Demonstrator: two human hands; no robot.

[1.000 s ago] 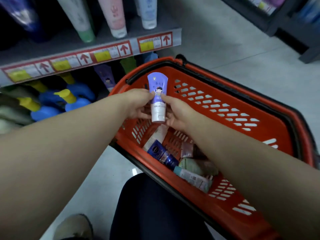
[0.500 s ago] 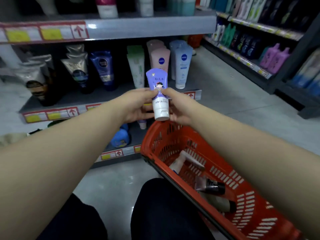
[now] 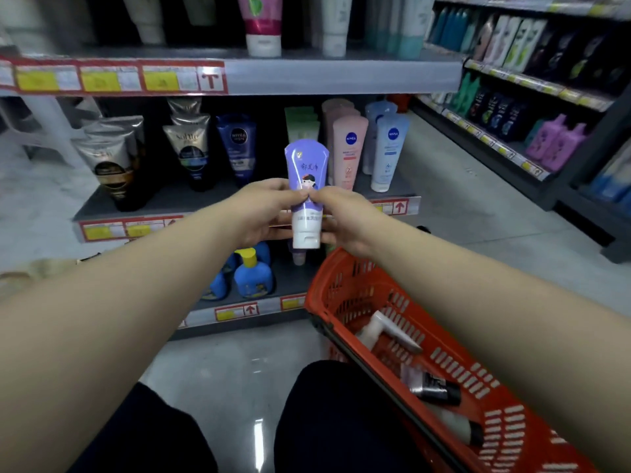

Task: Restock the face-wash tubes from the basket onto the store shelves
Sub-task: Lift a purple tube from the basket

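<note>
A purple face-wash tube (image 3: 306, 172) with a white cap at the bottom stands upright in the air in front of the middle shelf (image 3: 177, 199). My left hand (image 3: 263, 213) holds it from the left, thumb on its front. From the other side my right hand (image 3: 345, 216) pinches the same tube. The red basket (image 3: 341, 268) sits low at the right, below my right forearm, with several tubes lying in it, among them a white one (image 3: 382, 327) and a black-capped one (image 3: 432, 389).
The middle shelf holds silver, dark blue, green, pink and pale blue tubes (image 3: 387, 148). Blue bottles with yellow caps (image 3: 252, 274) stand on the bottom shelf. Another shelving unit (image 3: 532, 107) lines the aisle at the right. My dark-clothed knees (image 3: 327, 421) are at the bottom.
The view has lifted from the basket up to the shelves. Both hands have carried the purple tube up out of the basket, and it is now level with the middle shelf.
</note>
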